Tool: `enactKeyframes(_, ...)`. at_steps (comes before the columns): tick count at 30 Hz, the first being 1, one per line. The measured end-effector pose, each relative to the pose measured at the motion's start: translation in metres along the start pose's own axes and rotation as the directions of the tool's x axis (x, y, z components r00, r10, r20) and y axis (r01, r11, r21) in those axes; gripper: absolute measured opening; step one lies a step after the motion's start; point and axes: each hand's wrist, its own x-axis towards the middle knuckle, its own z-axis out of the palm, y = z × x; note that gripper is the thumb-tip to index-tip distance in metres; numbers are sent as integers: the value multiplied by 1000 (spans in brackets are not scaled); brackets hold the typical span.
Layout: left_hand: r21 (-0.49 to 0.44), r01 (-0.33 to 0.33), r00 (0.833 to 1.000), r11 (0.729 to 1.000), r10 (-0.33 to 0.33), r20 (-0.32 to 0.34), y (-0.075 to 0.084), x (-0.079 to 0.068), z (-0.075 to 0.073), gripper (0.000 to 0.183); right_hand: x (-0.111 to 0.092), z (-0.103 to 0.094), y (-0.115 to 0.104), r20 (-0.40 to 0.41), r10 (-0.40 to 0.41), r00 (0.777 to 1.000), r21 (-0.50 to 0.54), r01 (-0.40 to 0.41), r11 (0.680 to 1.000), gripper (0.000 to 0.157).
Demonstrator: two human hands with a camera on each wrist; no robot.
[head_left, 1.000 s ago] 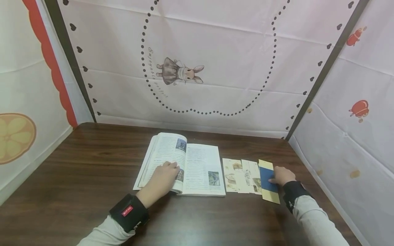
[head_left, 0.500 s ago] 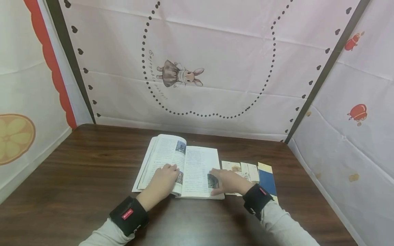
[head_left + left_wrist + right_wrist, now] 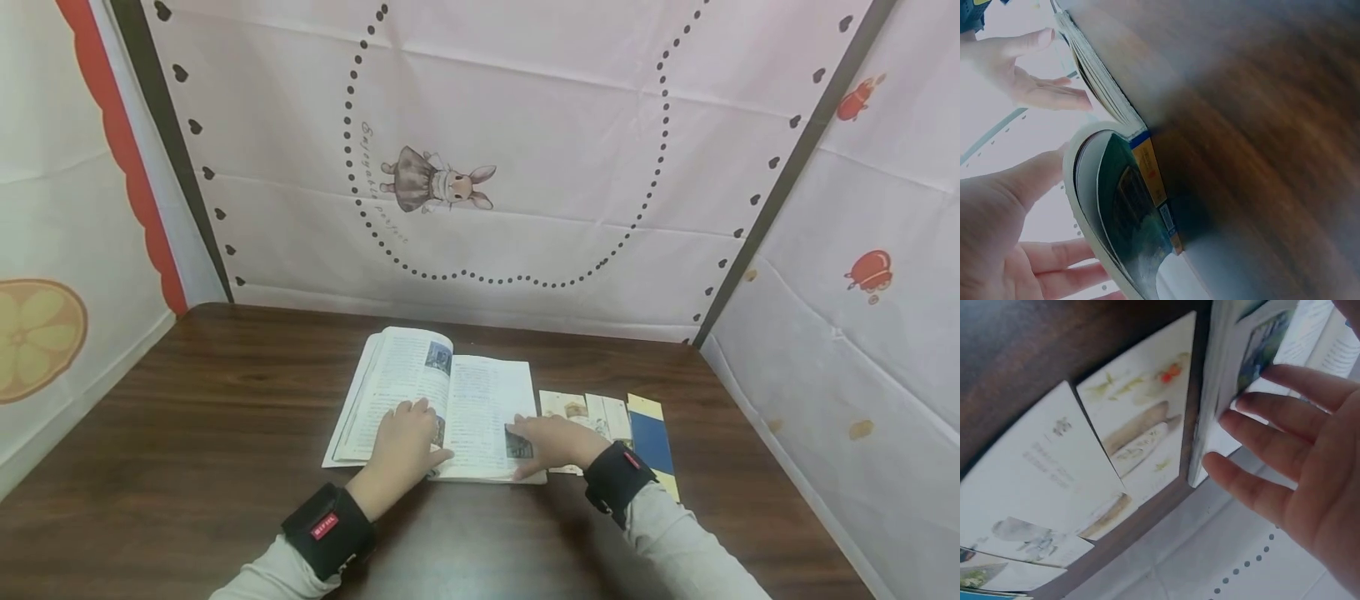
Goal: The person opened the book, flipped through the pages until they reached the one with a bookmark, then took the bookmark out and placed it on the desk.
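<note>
An open book (image 3: pixel 483 392) lies on the brown table, with a thick bent stack of pages on its left side. My left hand (image 3: pixel 405 442) rests on the left page, thumb out toward the gutter. In the left wrist view, the fingers of this hand (image 3: pixel 997 231) lie along the curved pages, above the book's spine (image 3: pixel 1149 165). On the right page lies my right hand (image 3: pixel 555 442), partly covering a small picture. The right wrist view shows its fingers (image 3: pixel 1266 437) spread and fairly straight at the page's outer edge.
Right of the book lie several pale illustrated cards (image 3: pixel 562 404), partly behind the right hand. A blue and yellow card (image 3: pixel 651 437) lies at the row's right end. The table (image 3: pixel 240 400) is bounded by a back curtain (image 3: pixel 555 167) and side curtains.
My right hand left the blue and yellow card and moved left onto the book's right page. My left hand shifted slightly and its thumb now points out toward the gutter.
</note>
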Motion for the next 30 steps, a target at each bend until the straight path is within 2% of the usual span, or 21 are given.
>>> enactKeyframes(2,-16,12,1000,1000,-12,5,1,-2,1,53,0,-1,-1,8,-6,1000,11,5,1000,65)
enactKeyframes(4,-30,14,1000,999,-13,6,1,-3,2,58,0,-1,-1,-12,-44,999,2,44,999,46)
enactKeyframes(8,-63,9,1000,998,-7,29,1,-6,4,53,1,-3,0,-125,-129,984,-72,120,990,13)
enactKeyframes(10,-60,3,999,998,0,42,2,-7,6,48,1,-4,1,-193,-160,968,-117,139,983,11)
enactKeyframes(12,-58,5,998,998,-1,65,3,-7,7,51,1,-7,1,-260,-192,947,-173,150,974,8)
enactKeyframes(18,-84,40,989,996,-28,142,10,-2,4,84,-2,-21,-7,-409,-280,868,-319,152,936,12)
enactKeyframes(20,-68,49,988,996,-39,153,12,0,3,87,-5,-26,-11,-456,-312,833,-351,154,924,16)
enactKeyframes(22,-26,57,988,998,-52,149,16,1,3,85,-7,-30,-16,-511,-359,781,-374,174,911,18)
enactKeyframes(27,57,54,992,997,-61,113,22,5,-2,59,-6,-35,-27,-649,-463,604,-404,242,882,19)
enactKeyframes(29,36,63,994,997,-66,91,22,7,-5,45,-4,-36,-29,-702,-462,542,-385,257,886,21)
enactKeyframes(30,7,74,995,997,-75,69,20,8,-6,40,-4,-37,-30,-727,-450,519,-366,262,893,23)
